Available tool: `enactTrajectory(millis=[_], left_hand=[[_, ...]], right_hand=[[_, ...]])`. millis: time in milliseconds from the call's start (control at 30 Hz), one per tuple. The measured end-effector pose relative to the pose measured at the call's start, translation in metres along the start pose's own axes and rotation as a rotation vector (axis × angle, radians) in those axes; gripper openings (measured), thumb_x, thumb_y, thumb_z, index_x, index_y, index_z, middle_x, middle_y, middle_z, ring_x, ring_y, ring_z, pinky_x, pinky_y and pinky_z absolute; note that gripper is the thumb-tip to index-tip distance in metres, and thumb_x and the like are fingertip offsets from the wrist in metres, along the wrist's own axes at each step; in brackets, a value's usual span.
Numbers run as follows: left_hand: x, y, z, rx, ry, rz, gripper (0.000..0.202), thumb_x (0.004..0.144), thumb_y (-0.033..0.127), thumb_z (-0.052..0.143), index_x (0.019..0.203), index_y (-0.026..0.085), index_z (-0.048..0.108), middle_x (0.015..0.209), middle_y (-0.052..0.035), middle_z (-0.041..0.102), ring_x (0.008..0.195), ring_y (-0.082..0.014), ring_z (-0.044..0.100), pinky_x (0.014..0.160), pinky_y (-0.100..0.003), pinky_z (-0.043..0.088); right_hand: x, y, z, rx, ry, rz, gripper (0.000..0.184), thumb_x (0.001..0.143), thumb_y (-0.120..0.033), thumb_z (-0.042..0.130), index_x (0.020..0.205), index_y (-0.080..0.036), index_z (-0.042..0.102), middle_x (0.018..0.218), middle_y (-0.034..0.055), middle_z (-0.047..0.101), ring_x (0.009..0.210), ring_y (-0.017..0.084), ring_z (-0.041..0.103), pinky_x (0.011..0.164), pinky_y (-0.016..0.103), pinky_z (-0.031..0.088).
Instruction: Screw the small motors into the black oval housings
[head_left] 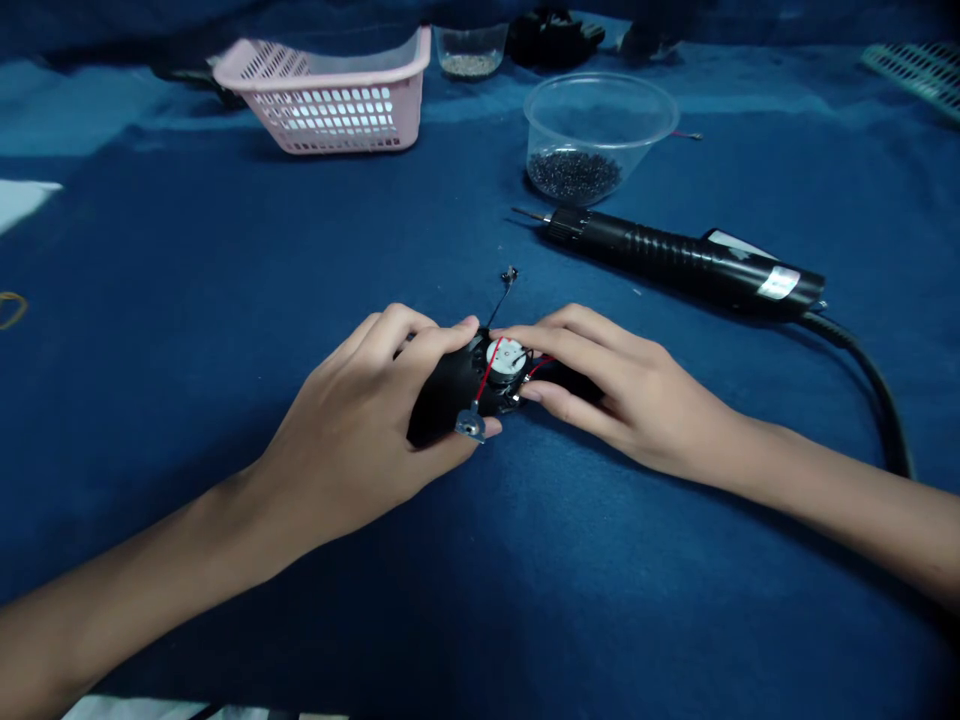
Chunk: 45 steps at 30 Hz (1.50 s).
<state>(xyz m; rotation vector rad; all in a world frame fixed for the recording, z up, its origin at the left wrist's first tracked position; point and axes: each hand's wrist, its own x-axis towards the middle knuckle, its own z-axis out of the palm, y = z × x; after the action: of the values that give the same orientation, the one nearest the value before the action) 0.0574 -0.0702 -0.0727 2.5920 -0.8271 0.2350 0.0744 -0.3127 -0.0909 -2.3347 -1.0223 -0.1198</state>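
Note:
Both hands hold a black plastic housing (450, 395), which looks like a game controller shell, at the middle of the blue cloth. My left hand (352, 420) grips its left side, and my right hand (607, 390) grips its right side. A small round motor with a white end (506, 358) sits in the housing, with red wires running from it. A small metal tab on a wire (471, 425) hangs near my left fingertips. Just beyond the housing lies a tiny part on a thin dark wire (510, 274). My fingers hide much of the housing.
A black electric screwdriver (675, 260) with its cord lies to the right. Behind it stands a clear cup of small black screws (592, 130). A pink plastic basket (322, 95) and a small cup of pale granules (470, 50) stand at the back, on a blue cloth (225, 600).

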Motion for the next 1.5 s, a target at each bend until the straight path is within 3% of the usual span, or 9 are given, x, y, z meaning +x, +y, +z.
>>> enactTrajectory(millis=[267, 667, 900, 1100, 1500], left_hand=[[0.000, 0.000, -0.001, -0.003, 0.005, 0.005, 0.060, 0.082, 0.048, 0.067, 0.132, 0.018, 0.053, 0.115, -0.0087, 0.061, 0.101, -0.0233, 0.062, 0.082, -0.037, 0.053], [0.002, -0.003, -0.004, -0.012, -0.034, 0.018, 0.059, 0.081, 0.037, 0.066, 0.136, 0.020, 0.050, 0.119, -0.0092, 0.058, 0.104, -0.0259, 0.059, 0.089, -0.044, 0.050], [0.006, -0.002, -0.006, 0.026, -0.086, -0.004, 0.061, 0.080, 0.044, 0.067, 0.135, 0.023, 0.052, 0.118, -0.0071, 0.058, 0.102, -0.0268, 0.059, 0.087, -0.044, 0.050], [0.008, -0.003, -0.012, 0.081, -0.136, -0.008, 0.057, 0.080, 0.039, 0.066, 0.134, 0.028, 0.052, 0.116, -0.0040, 0.058, 0.098, -0.0255, 0.059, 0.081, -0.042, 0.049], [0.013, -0.003, -0.014, 0.081, -0.168, 0.035, 0.053, 0.086, 0.047, 0.061, 0.134, 0.026, 0.053, 0.114, -0.0062, 0.060, 0.098, -0.0263, 0.059, 0.080, -0.041, 0.048]], right_hand=[[0.001, 0.002, 0.001, 0.014, -0.005, -0.010, 0.045, 0.094, -0.030, 0.052, 0.138, -0.019, 0.048, 0.115, 0.0068, 0.056, 0.107, 0.013, 0.057, 0.099, 0.028, 0.048], [0.000, 0.002, 0.000, 0.012, -0.022, -0.002, 0.045, 0.095, -0.033, 0.050, 0.139, -0.024, 0.046, 0.116, 0.0080, 0.057, 0.108, 0.017, 0.057, 0.097, 0.034, 0.051], [0.001, 0.002, 0.001, -0.005, -0.023, -0.007, 0.049, 0.096, -0.034, 0.048, 0.143, -0.021, 0.044, 0.116, 0.0088, 0.057, 0.108, 0.017, 0.056, 0.098, 0.035, 0.050], [0.001, 0.001, 0.000, -0.005, -0.020, -0.013, 0.048, 0.096, -0.033, 0.049, 0.143, -0.026, 0.045, 0.115, 0.0069, 0.056, 0.107, 0.016, 0.056, 0.097, 0.034, 0.051], [0.000, 0.001, 0.000, 0.005, -0.027, -0.006, 0.050, 0.095, -0.034, 0.049, 0.145, -0.028, 0.042, 0.124, 0.0077, 0.054, 0.115, 0.019, 0.055, 0.101, 0.037, 0.051]])
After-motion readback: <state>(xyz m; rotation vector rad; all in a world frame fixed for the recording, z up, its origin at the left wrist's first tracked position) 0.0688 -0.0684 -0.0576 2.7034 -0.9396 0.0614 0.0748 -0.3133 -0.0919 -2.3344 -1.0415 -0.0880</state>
